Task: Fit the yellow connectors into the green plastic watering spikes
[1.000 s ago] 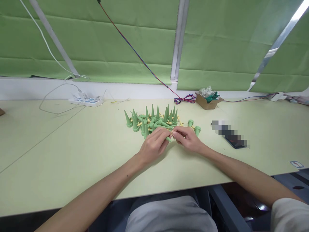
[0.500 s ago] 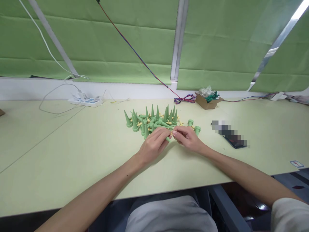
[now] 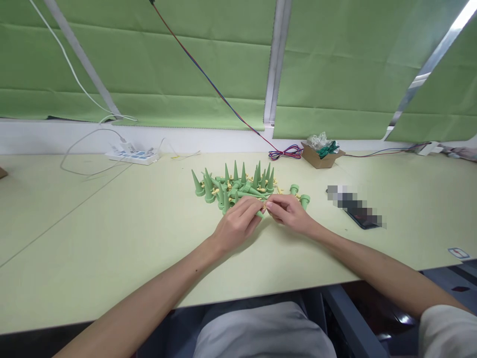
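Note:
My left hand (image 3: pixel 238 222) is closed around a green plastic spike (image 3: pixel 260 214), whose tapered tip sticks out below the fingers. Opposite it, my right hand (image 3: pixel 289 214) pinches a small yellow plastic piece (image 3: pixel 265 206) where the fingertips of both hands meet. The fingers hide most of the spike and of the yellow piece. Just beyond the hands lies a group of similar green spikes (image 3: pixel 235 172), several standing point up and others on their sides, with small yellow pieces (image 3: pixel 215 191) among them. Two green spikes with round caps (image 3: pixel 304 200) are right of the group, beside my right hand.
A phone (image 3: pixel 363 216), partly blurred out, lies on the table (image 3: pixel 112 238) to the right. Toward the back are a small cardboard box (image 3: pixel 322 160) with plastic wrap and green material, a coiled red and blue wire (image 3: pixel 285 152), and a white power strip (image 3: pixel 134 156) with cables.

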Tool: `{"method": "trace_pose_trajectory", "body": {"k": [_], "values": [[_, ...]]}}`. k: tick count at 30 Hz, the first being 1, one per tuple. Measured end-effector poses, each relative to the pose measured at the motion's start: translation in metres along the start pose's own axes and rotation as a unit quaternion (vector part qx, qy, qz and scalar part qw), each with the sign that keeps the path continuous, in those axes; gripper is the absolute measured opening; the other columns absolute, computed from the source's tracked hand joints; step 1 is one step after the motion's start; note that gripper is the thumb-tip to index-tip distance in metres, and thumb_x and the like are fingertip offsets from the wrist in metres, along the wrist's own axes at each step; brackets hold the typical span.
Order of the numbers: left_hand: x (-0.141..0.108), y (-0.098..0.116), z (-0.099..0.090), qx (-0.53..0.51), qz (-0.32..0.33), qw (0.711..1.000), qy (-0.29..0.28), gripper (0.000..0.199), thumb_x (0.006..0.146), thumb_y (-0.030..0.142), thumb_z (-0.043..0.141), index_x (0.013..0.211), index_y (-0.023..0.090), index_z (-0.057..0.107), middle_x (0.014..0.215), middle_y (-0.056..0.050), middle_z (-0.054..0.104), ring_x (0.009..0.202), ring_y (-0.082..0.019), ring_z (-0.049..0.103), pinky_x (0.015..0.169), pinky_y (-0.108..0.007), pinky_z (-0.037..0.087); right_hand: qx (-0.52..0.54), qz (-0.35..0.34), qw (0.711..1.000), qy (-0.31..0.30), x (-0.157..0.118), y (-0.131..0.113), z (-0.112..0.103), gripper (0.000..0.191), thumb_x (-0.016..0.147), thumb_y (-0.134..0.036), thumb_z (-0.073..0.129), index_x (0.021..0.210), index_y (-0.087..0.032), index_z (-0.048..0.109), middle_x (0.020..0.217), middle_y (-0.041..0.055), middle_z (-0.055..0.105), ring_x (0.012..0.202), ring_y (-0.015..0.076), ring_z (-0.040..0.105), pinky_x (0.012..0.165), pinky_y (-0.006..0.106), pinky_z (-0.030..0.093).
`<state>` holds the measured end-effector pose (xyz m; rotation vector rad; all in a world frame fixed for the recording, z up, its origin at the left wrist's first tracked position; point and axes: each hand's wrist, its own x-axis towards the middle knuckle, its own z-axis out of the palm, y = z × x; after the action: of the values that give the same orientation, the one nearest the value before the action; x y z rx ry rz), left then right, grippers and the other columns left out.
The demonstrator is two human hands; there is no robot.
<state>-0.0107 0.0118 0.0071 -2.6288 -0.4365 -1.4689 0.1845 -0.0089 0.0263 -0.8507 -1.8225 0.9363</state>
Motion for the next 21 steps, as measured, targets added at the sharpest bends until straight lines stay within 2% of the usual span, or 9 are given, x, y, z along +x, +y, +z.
{"method": "trace_pose_trajectory", "body": {"k": [5,9,11,13,17,21], "values": [[0.003,0.004,0.000,0.001,-0.029,1.000,-0.005,0.018,0.094,0.010,0.052,0.109,0.019,0.058,0.093,-0.007,0.071,0.089,-0.019,0.067,0.075,-0.031,0.056,0.022,0.028,0.999,-0.025,0.002,0.005,-0.002,0.045,0.095,-0.052,0.054,0.066,-0.019,0.047,0.055,-0.0056,0.035,0.048,0.0083,0.030,0.043,0.023,0.026],[0.002,0.008,0.002,-0.006,-0.133,0.991,-0.012,0.006,0.097,0.020,0.054,0.097,0.018,0.060,0.083,-0.004,0.069,0.068,-0.014,0.062,0.063,-0.027,0.051,0.015,0.040,0.999,-0.029,0.004,0.011,-0.002,0.047,0.095,-0.055,0.052,0.065,-0.019,0.046,0.055,-0.0062,0.033,0.048,0.0083,0.030,0.044,0.024,0.026],[0.002,0.009,0.003,-0.012,-0.185,0.983,-0.020,0.012,0.097,0.026,0.056,0.089,0.018,0.059,0.080,-0.003,0.068,0.058,-0.012,0.057,0.057,-0.027,0.047,-0.010,0.041,0.999,-0.022,0.006,0.013,-0.002,0.049,0.096,-0.056,0.050,0.065,-0.019,0.045,0.054,-0.0062,0.032,0.048,0.0085,0.030,0.044,0.024,0.025],[0.002,0.011,0.003,-0.023,-0.214,0.976,-0.034,0.015,0.096,0.029,0.057,0.087,0.018,0.059,0.080,-0.003,0.069,0.055,-0.012,0.055,0.054,-0.027,0.045,-0.041,0.045,0.998,-0.006,0.007,0.014,-0.002,0.051,0.096,-0.058,0.049,0.063,-0.020,0.043,0.054,-0.0061,0.031,0.048,0.0088,0.029,0.045,0.025,0.024],[0.002,0.013,0.004,-0.057,-0.242,0.966,-0.069,0.008,0.093,0.023,0.057,0.097,0.017,0.061,0.086,-0.005,0.070,0.062,-0.015,0.061,0.055,-0.028,0.048,-0.098,0.047,0.993,0.041,0.009,0.016,-0.002,0.055,0.096,-0.058,0.048,0.058,-0.021,0.037,0.052,-0.0051,0.033,0.049,0.0096,0.031,0.048,0.026,0.025],[0.002,0.011,0.005,-0.081,-0.267,0.957,-0.080,0.009,0.093,0.023,0.057,0.099,0.017,0.061,0.090,-0.007,0.070,0.064,-0.017,0.064,0.057,-0.031,0.051,-0.125,0.031,0.987,0.100,0.010,0.017,-0.002,0.054,0.098,-0.057,0.046,0.058,-0.020,0.040,0.052,-0.0042,0.036,0.051,0.0104,0.034,0.050,0.026,0.027]]}}
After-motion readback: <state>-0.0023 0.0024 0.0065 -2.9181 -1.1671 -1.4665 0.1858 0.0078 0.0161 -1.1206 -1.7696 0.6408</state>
